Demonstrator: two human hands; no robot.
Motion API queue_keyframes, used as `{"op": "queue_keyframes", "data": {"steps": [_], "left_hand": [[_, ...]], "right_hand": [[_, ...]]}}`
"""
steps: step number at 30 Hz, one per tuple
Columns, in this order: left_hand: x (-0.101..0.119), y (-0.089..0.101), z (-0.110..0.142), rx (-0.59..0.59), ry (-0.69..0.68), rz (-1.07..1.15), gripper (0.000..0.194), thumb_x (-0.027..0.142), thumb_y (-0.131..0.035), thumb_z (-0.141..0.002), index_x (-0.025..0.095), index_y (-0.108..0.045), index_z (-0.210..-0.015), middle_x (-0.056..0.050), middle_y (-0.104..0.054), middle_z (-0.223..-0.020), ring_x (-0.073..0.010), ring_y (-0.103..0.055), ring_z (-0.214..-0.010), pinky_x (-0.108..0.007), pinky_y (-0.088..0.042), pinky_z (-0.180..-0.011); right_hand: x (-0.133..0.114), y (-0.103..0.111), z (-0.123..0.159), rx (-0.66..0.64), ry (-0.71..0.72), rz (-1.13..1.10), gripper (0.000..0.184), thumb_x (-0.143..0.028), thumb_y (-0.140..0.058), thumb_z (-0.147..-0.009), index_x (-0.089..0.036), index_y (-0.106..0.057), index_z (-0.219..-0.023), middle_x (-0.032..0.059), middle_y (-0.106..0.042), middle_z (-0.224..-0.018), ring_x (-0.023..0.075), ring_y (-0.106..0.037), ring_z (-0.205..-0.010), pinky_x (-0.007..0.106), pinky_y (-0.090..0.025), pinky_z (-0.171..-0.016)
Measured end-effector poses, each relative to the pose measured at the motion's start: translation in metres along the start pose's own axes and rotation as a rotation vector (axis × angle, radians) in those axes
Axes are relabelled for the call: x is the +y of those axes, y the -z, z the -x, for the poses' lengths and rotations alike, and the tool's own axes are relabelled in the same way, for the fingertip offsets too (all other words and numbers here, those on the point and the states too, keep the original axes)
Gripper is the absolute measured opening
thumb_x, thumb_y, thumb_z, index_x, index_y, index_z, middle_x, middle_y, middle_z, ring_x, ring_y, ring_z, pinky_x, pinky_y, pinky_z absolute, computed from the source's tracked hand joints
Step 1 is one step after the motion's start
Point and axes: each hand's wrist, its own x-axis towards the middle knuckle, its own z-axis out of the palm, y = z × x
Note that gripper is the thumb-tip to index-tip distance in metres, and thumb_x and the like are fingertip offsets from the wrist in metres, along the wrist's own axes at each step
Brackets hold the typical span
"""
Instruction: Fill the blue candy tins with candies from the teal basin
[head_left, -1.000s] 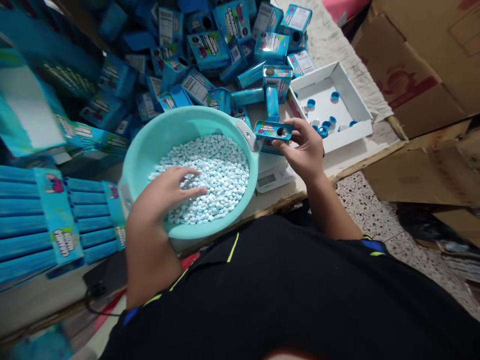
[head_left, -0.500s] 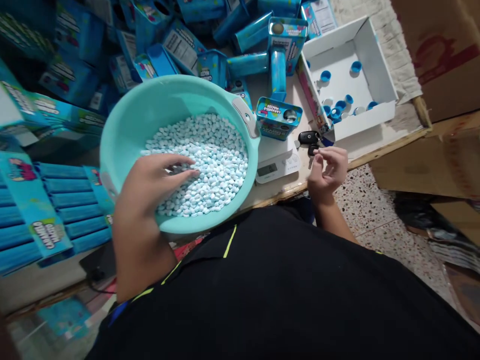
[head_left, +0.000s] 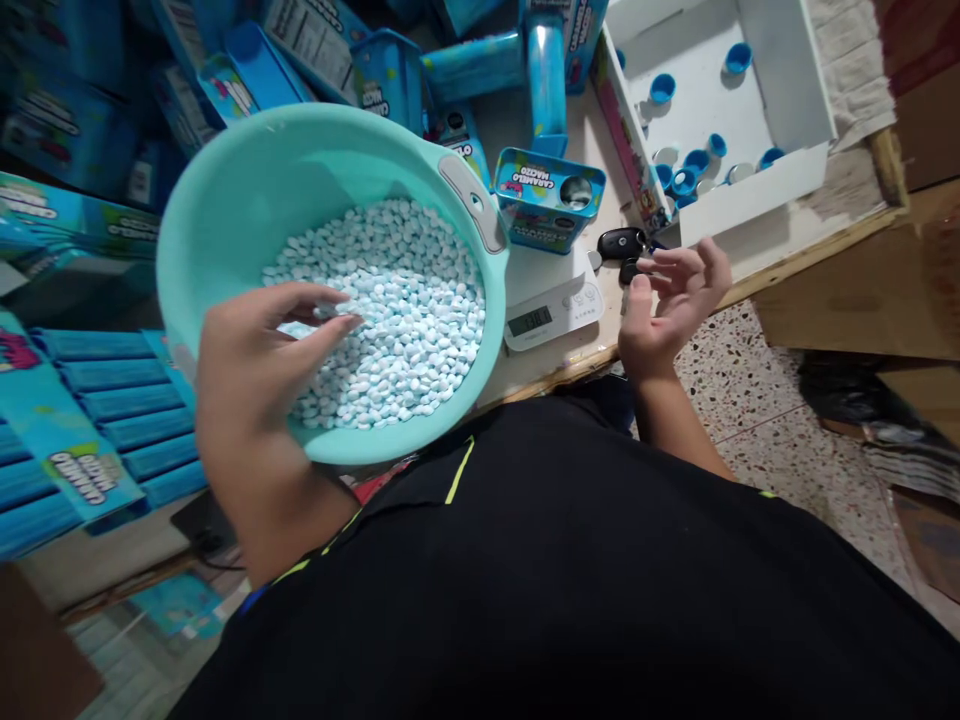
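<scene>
My left hand [head_left: 262,340] hovers over the turquoise basin [head_left: 180,220], which holds many small pale-blue and white candies [head_left: 420,320]. Its thumb and forefinger curve toward each other in a loose pinch; I cannot make out what is between them. A blue candy tin [head_left: 544,225] stands upright on the white kitchen scale [head_left: 517,285], its round opening uncovered on top. Digits show on the scale's display, too blurred to read surely. Right of the scale my right hand [head_left: 671,310] is held palm up, fingers spread and empty, near a black car key [head_left: 621,243].
At the right stands a white cardboard box [head_left: 795,110] with several blue caps [head_left: 662,89] inside. Blue tins [head_left: 386,80] lie jumbled behind the basin. Packed display boxes [head_left: 120,400] sit at the left. The table's wooden edge [head_left: 574,372] runs close to my body.
The view has shifted nearer the table. My right hand has opened, its fingers moving away from the thumb. The scale's display now shows a different reading. My left hand stays over the candies.
</scene>
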Motion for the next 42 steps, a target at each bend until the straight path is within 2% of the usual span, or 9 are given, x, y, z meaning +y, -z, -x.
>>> {"op": "queue_keyframes", "data": {"steps": [5, 9, 16, 22, 28, 33, 36, 38, 42], "left_hand": [[-0.001, -0.003, -0.001, -0.059, -0.047, 0.030, 0.030, 0.042, -0.081, -0.090, 0.017, -0.084, -0.106, -0.005, -0.076, -0.089, -0.0151, -0.068, -0.080, -0.024, -0.048, -0.062], [0.002, -0.002, 0.000, -0.010, -0.036, 0.015, 0.028, 0.041, -0.080, -0.091, 0.016, -0.083, -0.104, -0.005, -0.075, -0.089, -0.0144, -0.069, -0.083, -0.022, -0.046, -0.063], [-0.002, -0.002, 0.001, -0.051, -0.016, 0.066, 0.025, 0.036, -0.077, -0.091, 0.017, -0.081, -0.105, -0.003, -0.077, -0.093, -0.0146, -0.069, -0.085, -0.023, -0.047, -0.067], [-0.018, -0.006, 0.002, -0.036, -0.011, 0.160, 0.022, 0.040, -0.079, -0.084, 0.025, -0.082, -0.100, -0.002, -0.077, -0.089, -0.0196, -0.070, -0.085, -0.029, -0.051, -0.071], [-0.021, -0.004, 0.006, -0.088, -0.068, 0.276, 0.040, 0.043, -0.079, -0.086, 0.021, -0.077, -0.119, -0.008, -0.079, -0.108, -0.0215, -0.073, -0.092, -0.035, -0.059, -0.086], [-0.024, -0.005, 0.011, -0.105, -0.034, 0.379, 0.074, 0.047, -0.080, -0.086, 0.026, -0.056, -0.153, -0.012, -0.073, -0.131, -0.0254, -0.075, -0.101, -0.041, -0.063, -0.087], [-0.025, -0.002, 0.014, -0.022, -0.085, 0.433, 0.096, 0.052, -0.086, -0.080, 0.028, -0.043, -0.162, -0.015, -0.066, -0.145, -0.0321, -0.071, -0.120, -0.048, -0.063, -0.095], [-0.023, 0.002, 0.017, 0.058, -0.161, 0.459, 0.099, 0.052, -0.090, -0.076, 0.027, -0.045, -0.161, -0.015, -0.063, -0.152, -0.0359, -0.065, -0.134, -0.052, -0.059, -0.107], [-0.018, 0.009, 0.025, 0.157, -0.139, 0.474, 0.057, 0.045, -0.086, -0.081, 0.022, -0.070, -0.130, -0.011, -0.075, -0.131, -0.0342, -0.070, -0.124, -0.051, -0.057, -0.111]], "right_hand": [[-0.004, 0.003, -0.002, -0.078, -0.126, 0.095, 0.084, -0.027, -0.040, -0.098, -0.035, 0.003, -0.169, 0.0141, -0.050, -0.135, 0.0293, -0.069, -0.120, 0.054, -0.061, -0.096], [0.004, 0.005, 0.000, -0.164, -0.211, 0.026, 0.086, -0.028, -0.042, -0.098, -0.035, 0.004, -0.171, 0.0161, -0.047, -0.143, 0.0354, -0.063, -0.131, 0.061, -0.057, -0.103], [-0.010, 0.005, -0.005, -0.244, 0.037, 0.146, 0.090, -0.030, -0.041, -0.101, -0.034, 0.016, -0.171, 0.0187, -0.039, -0.155, 0.0360, -0.055, -0.143, 0.063, -0.054, -0.111], [-0.055, -0.010, -0.052, -0.425, 0.229, 0.218, 0.089, -0.034, -0.061, -0.097, -0.030, -0.014, -0.172, 0.0186, -0.031, -0.170, 0.0425, -0.027, -0.163, 0.070, -0.041, -0.123], [-0.063, -0.028, -0.104, -0.577, 0.365, 0.003, 0.060, -0.021, -0.062, -0.090, -0.025, -0.056, -0.149, 0.0124, -0.066, -0.138, 0.0350, -0.064, -0.133, 0.061, -0.055, -0.114], [-0.118, -0.023, -0.130, -0.469, 0.505, -0.060, 0.055, -0.016, -0.066, -0.090, -0.027, -0.062, -0.143, 0.0113, -0.070, -0.134, 0.0323, -0.068, -0.127, 0.054, -0.060, -0.109], [-0.165, -0.041, -0.113, -0.478, 0.703, -0.267, 0.049, -0.013, -0.064, -0.095, -0.031, -0.063, -0.140, 0.0077, -0.072, -0.134, 0.0277, -0.069, -0.127, 0.050, -0.060, -0.109], [-0.189, -0.067, -0.090, -0.602, 0.797, -0.410, 0.047, -0.012, -0.060, -0.098, -0.031, -0.062, -0.141, 0.0072, -0.073, -0.134, 0.0253, -0.071, -0.124, 0.047, -0.062, -0.103], [-0.207, -0.121, -0.051, -0.923, 0.642, -0.539, 0.053, -0.018, -0.059, -0.099, -0.032, -0.054, -0.150, 0.0089, -0.071, -0.141, 0.0271, -0.069, -0.129, 0.049, -0.061, -0.106]]}}
